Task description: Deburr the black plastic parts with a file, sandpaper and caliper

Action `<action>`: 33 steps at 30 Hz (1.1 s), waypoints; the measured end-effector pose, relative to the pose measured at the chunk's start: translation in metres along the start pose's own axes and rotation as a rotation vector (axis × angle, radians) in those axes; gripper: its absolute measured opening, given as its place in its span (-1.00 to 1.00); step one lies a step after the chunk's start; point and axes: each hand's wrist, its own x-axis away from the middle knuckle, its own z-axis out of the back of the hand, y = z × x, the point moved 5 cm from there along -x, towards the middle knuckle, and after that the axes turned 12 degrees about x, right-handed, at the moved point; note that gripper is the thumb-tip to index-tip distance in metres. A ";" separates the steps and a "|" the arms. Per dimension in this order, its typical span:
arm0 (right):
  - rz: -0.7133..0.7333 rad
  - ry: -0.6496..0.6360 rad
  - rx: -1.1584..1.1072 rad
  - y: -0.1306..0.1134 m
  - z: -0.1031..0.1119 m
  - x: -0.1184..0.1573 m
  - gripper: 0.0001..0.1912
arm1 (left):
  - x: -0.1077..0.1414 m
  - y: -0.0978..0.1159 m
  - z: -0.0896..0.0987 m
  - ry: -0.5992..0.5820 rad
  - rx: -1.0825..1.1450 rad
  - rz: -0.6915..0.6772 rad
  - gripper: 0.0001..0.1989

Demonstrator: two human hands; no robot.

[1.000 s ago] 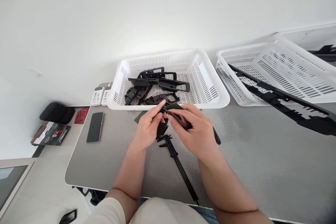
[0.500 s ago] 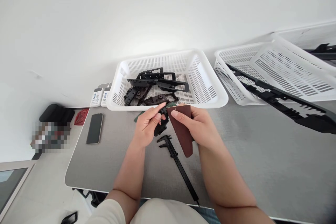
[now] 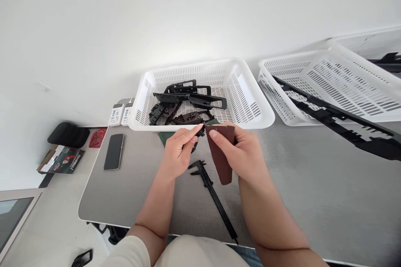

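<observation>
My left hand (image 3: 179,152) grips a small black part (image 3: 199,134), mostly hidden by the fingers. Close beside it, my right hand (image 3: 246,150) holds a dark red-brown sheet (image 3: 221,156), thumb on its face, the narrow end hanging down. Green material (image 3: 166,137) shows behind my left hand, and a bit of green also shows above the sheet. Below the hands a black caliper (image 3: 214,198) lies slanted on the grey table (image 3: 300,200). Behind them stands a white basket (image 3: 260,123) with several black and dark brown parts (image 3: 188,100).
A phone (image 3: 113,152) and two small white boxes (image 3: 116,114) are at the table's left. More white baskets (image 3: 297,121) stand at the right, with a long black part (image 3: 344,119) across one rim. A carton (image 3: 64,159) and a black case (image 3: 68,134) sit lower left.
The red-brown sheet and my right hand have shifted slightly right. My left hand has turned a little, and less of the black part shows below its fingers.
</observation>
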 end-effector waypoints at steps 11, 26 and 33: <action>0.153 -0.009 0.092 -0.007 -0.001 0.002 -0.82 | -0.002 -0.009 0.005 0.058 0.086 0.129 -0.69; -0.089 -0.418 -0.442 0.022 -0.036 -0.023 -0.62 | -0.010 -0.029 0.025 0.461 0.759 0.412 -0.74; -0.256 -0.412 -0.461 0.033 -0.045 -0.026 -0.63 | -0.007 -0.033 0.015 0.364 0.808 0.448 -0.75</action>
